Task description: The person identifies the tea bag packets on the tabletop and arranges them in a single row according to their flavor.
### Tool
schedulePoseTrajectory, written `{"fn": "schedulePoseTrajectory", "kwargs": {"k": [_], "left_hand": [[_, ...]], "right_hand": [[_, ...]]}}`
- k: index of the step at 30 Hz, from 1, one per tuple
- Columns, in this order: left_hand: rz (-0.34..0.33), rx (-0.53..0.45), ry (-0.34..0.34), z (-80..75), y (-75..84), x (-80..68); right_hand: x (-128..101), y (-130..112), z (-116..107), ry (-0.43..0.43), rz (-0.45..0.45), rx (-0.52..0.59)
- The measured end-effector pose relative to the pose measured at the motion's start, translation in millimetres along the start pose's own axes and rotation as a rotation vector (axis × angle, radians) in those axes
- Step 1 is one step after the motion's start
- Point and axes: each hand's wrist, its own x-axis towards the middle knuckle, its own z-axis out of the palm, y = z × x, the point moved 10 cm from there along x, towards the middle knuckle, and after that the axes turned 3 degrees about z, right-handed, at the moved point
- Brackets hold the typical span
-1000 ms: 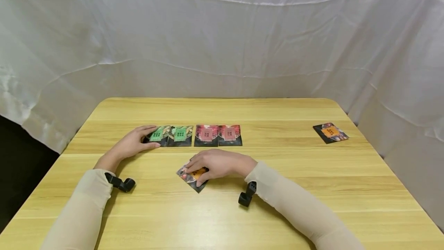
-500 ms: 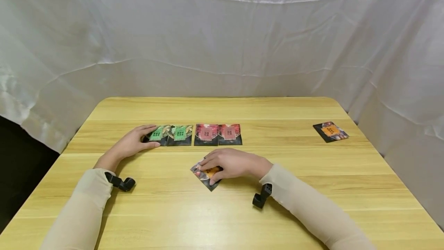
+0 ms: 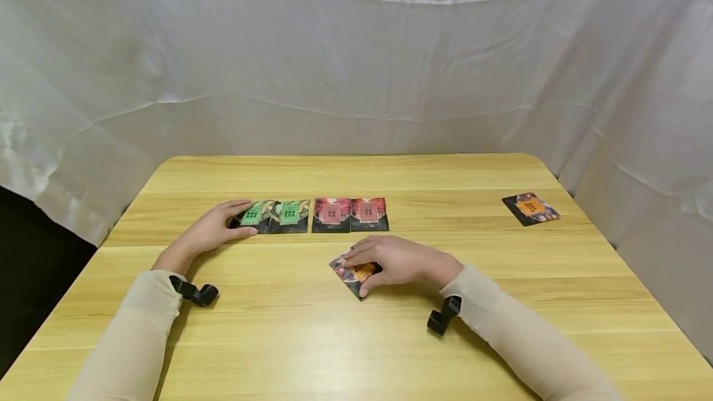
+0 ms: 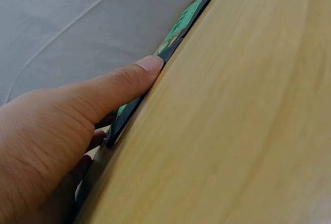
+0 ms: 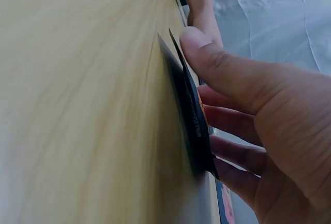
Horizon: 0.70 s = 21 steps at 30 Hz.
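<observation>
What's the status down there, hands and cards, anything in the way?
Left hand rests on the leftmost green card. Right hand presses the orange card flat on the table. Nothing blocking; red cards lie just beyond.

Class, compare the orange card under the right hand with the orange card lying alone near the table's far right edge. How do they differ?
The orange card under the right hand is partly covered by the right hand; the lone orange card is untouched and fully visible. The first lies near the table's middle, just in front of the red cards; the second sits far right. Both lie flat, skewed, with dark borders and orange centres.
</observation>
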Motion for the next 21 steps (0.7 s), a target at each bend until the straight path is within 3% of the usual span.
{"fn": "schedulePoseTrajectory", "kwargs": {"k": [21], "left_hand": [[-0.005,-0.014,-0.005,0.2,-0.2,-0.7]], "right_hand": [[-61,49,-16,0.093,0.149,0.031]]}}
